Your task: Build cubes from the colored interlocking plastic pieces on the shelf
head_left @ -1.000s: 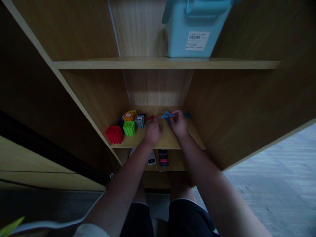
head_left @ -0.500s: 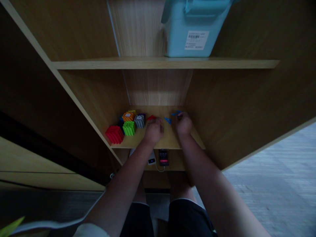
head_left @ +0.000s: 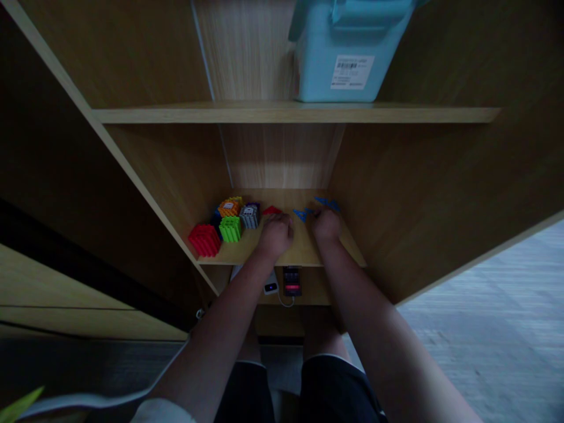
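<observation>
blue flat pieces (head_left: 304, 214) lie loose on the lower shelf (head_left: 299, 251), mid-depth and right of centre, with a second small cluster (head_left: 328, 203) nearer the back right corner. they seem spread flat, probably so each can be picked out singly. the nearer one's long axis looks to run left to right along the shelf, while the farther cluster slants toward the back corner; they are too small to be sure.

right hand (head_left: 326, 226) rests knuckles up just in front of them, fingers curled down. i cannot tell whether it pinches a piece. left hand (head_left: 275, 234) sits beside it, also curled, near a red piece (head_left: 272, 210); its grip is hidden too.

toward the front left corner stand a red block (head_left: 205, 239), green block (head_left: 230, 228), grey block (head_left: 249, 216) and orange block (head_left: 230, 207), bunched together, likely to keep them apart from the loose parts. a light blue bin (head_left: 348, 53) stands on the upper shelf (head_left: 176, 113).
</observation>
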`<state>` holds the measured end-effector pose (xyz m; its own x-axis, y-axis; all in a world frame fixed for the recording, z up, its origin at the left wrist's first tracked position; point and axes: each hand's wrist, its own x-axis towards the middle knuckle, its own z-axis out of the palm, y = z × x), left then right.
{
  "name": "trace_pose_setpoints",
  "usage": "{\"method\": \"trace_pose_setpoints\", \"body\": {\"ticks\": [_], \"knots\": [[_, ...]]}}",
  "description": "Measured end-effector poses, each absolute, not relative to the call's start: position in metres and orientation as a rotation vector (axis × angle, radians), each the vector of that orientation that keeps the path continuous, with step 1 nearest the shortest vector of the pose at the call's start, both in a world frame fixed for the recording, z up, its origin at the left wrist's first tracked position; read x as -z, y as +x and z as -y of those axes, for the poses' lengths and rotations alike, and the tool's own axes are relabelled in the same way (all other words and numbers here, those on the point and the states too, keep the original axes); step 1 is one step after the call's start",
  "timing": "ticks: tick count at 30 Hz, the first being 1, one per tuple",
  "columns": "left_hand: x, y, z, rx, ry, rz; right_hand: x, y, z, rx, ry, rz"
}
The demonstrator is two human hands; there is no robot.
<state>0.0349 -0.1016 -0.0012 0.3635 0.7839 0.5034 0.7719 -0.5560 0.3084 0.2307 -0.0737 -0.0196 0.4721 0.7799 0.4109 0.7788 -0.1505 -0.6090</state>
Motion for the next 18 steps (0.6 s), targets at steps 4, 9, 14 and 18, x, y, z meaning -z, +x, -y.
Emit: {"method": "trace_pose_setpoints", "body": {"ticks": [4,9,14,18], "knots": [[0.0029,0.0347,0.1006,-0.968,2.582,-1.462,0.0187,0.2310,0.0731,0.029,-1.881,1.324],[0.0018,0.0349,0.1014,-0.959,2.585,-1.460,0.0162,0.2279,0.0727,0.007,-1.754,1.447],[0.0004,0.0354,0.1025,-0.958,2.594,-1.458,0.0166,0.2244,0.0682,-0.027,-1.686,1.527],[0.0010,0.0353,0.1026,-0.955,2.614,-1.463,0.0166,0.2226,0.0661,-0.036,-1.650,1.594]]}}
